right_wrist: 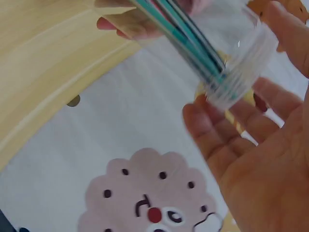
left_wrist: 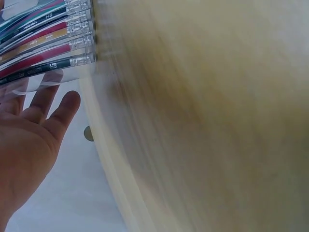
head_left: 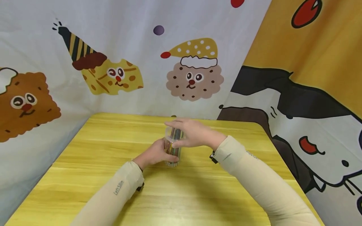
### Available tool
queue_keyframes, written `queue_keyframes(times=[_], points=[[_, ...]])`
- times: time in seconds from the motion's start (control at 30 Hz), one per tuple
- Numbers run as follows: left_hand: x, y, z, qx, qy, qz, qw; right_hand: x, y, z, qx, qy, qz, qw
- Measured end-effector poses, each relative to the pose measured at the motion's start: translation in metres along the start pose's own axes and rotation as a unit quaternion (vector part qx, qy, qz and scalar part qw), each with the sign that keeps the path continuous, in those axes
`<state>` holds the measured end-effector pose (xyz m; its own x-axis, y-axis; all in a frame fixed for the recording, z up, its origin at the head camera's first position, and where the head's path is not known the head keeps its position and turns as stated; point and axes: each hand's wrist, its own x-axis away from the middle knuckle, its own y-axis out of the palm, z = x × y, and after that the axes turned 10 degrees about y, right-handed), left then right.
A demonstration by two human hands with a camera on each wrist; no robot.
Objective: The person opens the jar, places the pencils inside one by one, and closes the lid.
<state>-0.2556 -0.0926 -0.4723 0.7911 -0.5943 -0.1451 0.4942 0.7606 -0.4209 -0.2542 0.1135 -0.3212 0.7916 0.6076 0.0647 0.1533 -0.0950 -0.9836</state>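
A clear plastic jar with a translucent lid holds several slim pencils in dark green, red, orange and teal. It stands on the table, tilted slightly in the head view. My left hand grips its lower part, thumb across the near side and fingers on the other side. Up at the top, my right hand curls its fingers and thumb about the lid. In the right wrist view, fingertips of the right hand meet the lid's edge. Part of the lid is hidden behind that hand in the head view.
The yellow wood-grain table runs back to a white curtain printed with cartoon biscuits and cheese. A yellow and dark patterned curtain hangs along the right side. Pale sleeves cover both forearms.
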Motion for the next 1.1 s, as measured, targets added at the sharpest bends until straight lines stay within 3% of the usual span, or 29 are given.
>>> queue_keyframes(times=[0.1, 0.23, 0.4, 0.5, 0.67, 0.77, 0.93, 1.03, 1.1], points=[[0.0, 0.0, 0.001, 0.004, 0.004, 0.005, 1.0, -0.003, -0.006, 0.006, -0.036, -0.021, -0.014, 0.999], [0.001, 0.0, 0.002, 0.016, 0.002, 0.006, 0.9998, -0.006, -0.006, 0.008, -0.046, -0.012, -0.01, 0.999], [0.001, 0.001, 0.001, 0.034, -0.007, 0.0, 0.9994, 0.001, 0.007, 0.001, -0.028, 0.041, 0.047, 0.998], [0.001, 0.0, 0.0, 0.042, -0.005, -0.006, 0.9991, 0.002, 0.018, 0.005, -0.053, 0.047, 0.076, 0.995], [0.0, 0.0, -0.004, 0.048, 0.0, -0.015, 0.9988, -0.001, 0.023, 0.027, -0.158, 0.011, 0.036, 0.987], [-0.001, 0.002, -0.005, 0.043, 0.001, -0.014, 0.999, -0.002, 0.018, 0.033, -0.181, 0.002, 0.009, 0.983], [-0.001, 0.004, -0.004, 0.026, 0.016, -0.003, 0.9995, -0.003, 0.012, 0.026, -0.12, 0.017, 0.016, 0.992], [0.0, 0.004, -0.004, 0.019, 0.016, 0.006, 0.9997, -0.001, 0.013, 0.014, -0.04, 0.039, 0.061, 0.997], [0.0, 0.005, -0.004, 0.017, 0.009, 0.013, 0.9997, 0.0, 0.017, 0.006, 0.013, 0.057, 0.103, 0.993]])
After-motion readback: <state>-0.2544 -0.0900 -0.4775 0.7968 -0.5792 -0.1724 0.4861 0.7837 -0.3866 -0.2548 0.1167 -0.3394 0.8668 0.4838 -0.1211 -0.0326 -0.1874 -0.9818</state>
